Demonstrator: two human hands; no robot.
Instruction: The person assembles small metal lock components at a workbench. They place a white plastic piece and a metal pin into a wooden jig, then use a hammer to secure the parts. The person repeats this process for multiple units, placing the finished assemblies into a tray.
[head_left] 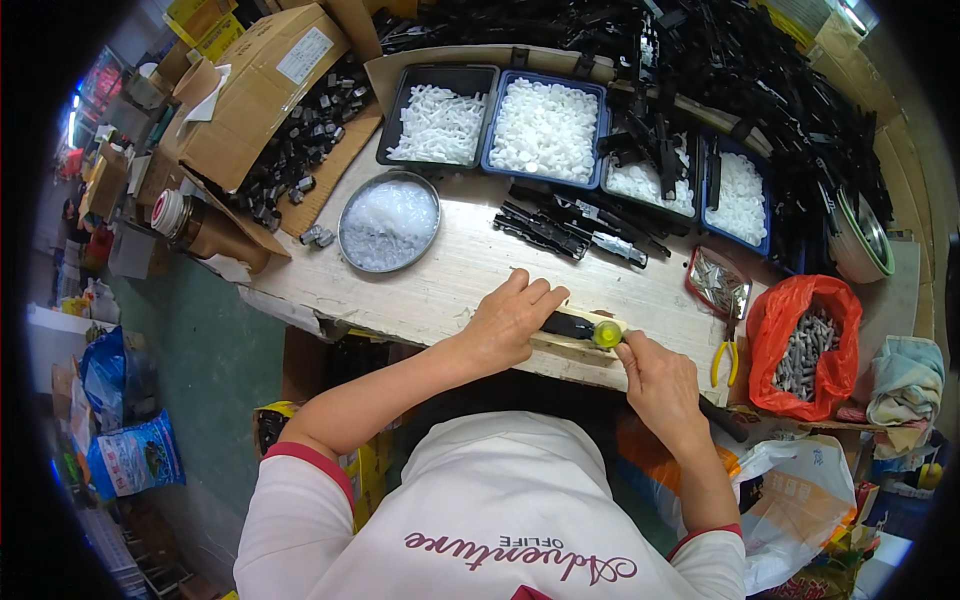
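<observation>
My left hand (512, 322) is closed on one end of a slim black plastic part (568, 325), pressing it down on a pale wooden strip (560, 345) at the table's front edge. In my right hand (660, 375) is a mallet; its round yellow-green head (607, 334) sits over the other end of the black part, and its dark handle (722, 418) sticks out below my fist. Whether the head touches the part I cannot tell. Beyond my hands lie several black assemblies (545, 230), one with a silvery piece.
Bins of white plastic pieces (545, 128) line the back, before a heap of black parts (800, 110). A round tray (390, 222) holds clear pieces. On the right are yellow-handled pliers (725, 362), a dish of metal pins (716, 280) and a red bag (765, 345) of grey pieces.
</observation>
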